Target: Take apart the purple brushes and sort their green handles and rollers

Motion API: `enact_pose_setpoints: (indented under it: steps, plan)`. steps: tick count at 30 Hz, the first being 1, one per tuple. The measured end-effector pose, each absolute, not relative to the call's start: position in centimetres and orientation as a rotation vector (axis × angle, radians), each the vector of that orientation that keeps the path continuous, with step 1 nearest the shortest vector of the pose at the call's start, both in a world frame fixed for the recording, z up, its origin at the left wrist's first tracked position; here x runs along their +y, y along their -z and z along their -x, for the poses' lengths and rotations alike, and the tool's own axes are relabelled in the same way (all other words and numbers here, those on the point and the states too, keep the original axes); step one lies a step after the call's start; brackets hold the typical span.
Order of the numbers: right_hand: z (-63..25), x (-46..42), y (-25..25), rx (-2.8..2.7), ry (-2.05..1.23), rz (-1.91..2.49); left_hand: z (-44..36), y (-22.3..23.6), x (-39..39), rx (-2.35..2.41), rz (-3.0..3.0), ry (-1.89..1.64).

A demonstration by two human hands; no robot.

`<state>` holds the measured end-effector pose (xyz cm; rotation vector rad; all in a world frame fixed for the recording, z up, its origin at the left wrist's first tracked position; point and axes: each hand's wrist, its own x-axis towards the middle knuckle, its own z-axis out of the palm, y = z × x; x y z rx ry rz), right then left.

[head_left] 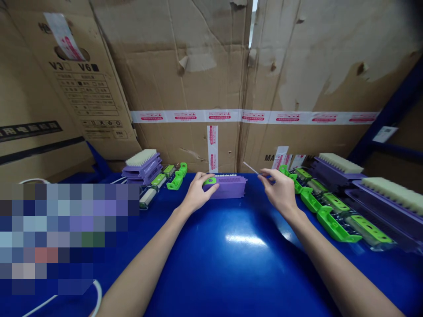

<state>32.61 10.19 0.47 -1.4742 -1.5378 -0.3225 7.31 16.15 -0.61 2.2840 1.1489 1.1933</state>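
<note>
My left hand [197, 193] is closed around the left end of a purple perforated plastic housing [228, 188] on the blue table. A small green cap [209, 181] shows at that end, between my thumb and fingers. Pale bristle-like tips line the housing's top edge. To the right, my right hand [279, 190] is raised above the table and pinches a thin whitish stick [251, 167], which slants up and left. The stick is apart from the housing. My fingers partly hide its lower end.
More purple housings with cream bristle blocks [393, 191] stand at the right, beside green brackets [333, 223] and clear-and-green parts [372, 229]. A similar group with a purple stack [142, 169] sits at the left. Cardboard [185, 79] walls the back; a white cable [98, 293] lies front left.
</note>
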Motion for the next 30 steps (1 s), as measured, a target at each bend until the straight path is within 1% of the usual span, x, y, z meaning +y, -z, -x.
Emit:
enact_pose_setpoints:
  steps: [3,6,11,16,18,24,30]
  plan:
    - [-31.4,9.6,-1.1,-1.693,0.19,1.303,-7.7,0.8,16.1,1.096,-2.254,-1.208]
    - [-30.9,9.3,-1.2,-1.83,0.119,1.258,-8.1,0.8,15.8,1.055,-2.242,-1.2]
    - [-30.9,9.6,-2.8,-1.927,0.089,1.259,-8.6,0.5,15.3,1.041,-2.244,-1.189]
    - [-30.5,9.8,-4.8,-2.001,0.023,1.352,-8.8,0.6,15.3,1.038,-2.173,-1.196]
    - [-30.1,9.6,-5.4,-2.021,0.037,1.403,-8.9,0.7,15.3,1.031,-2.145,-1.197]
    - [-28.9,8.8,-6.7,-2.073,0.217,1.577,-9.4,0.7,15.4,0.999,-2.129,-1.191]
    - [-28.0,8.6,-7.2,-2.015,0.232,1.693,-9.4,0.6,15.6,1.007,-2.158,-1.17]
